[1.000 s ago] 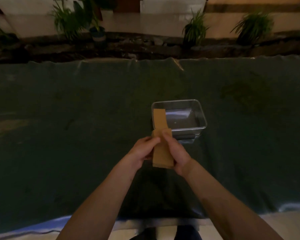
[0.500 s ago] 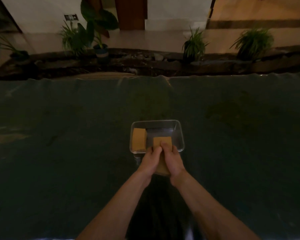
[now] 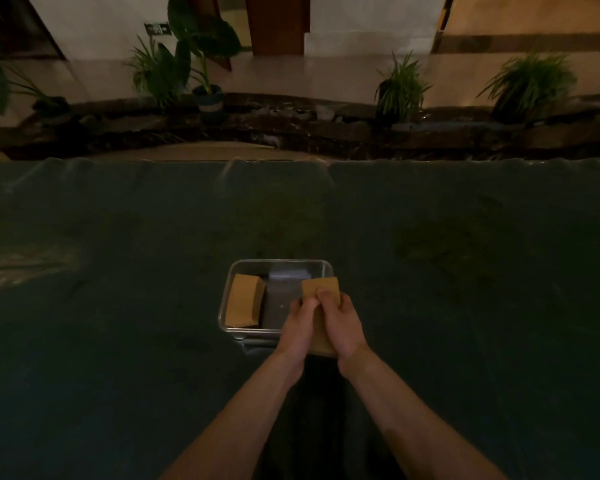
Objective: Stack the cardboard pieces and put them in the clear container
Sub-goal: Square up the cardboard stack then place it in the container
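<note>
Left hand [image 3: 297,327]: gripping cardboard stack [image 3: 321,288] over clear container [image 3: 281,262]
Right hand [image 3: 343,323]: gripping same stack
Loose cardboard piece [image 3: 243,301]: inside container, left side

View: 1 head-worn wide-angle camera
Facing: forward and down over the dark green cloth-covered table [image 3: 118,306]
Nearness: bare forearms fill the lower frame
</note>
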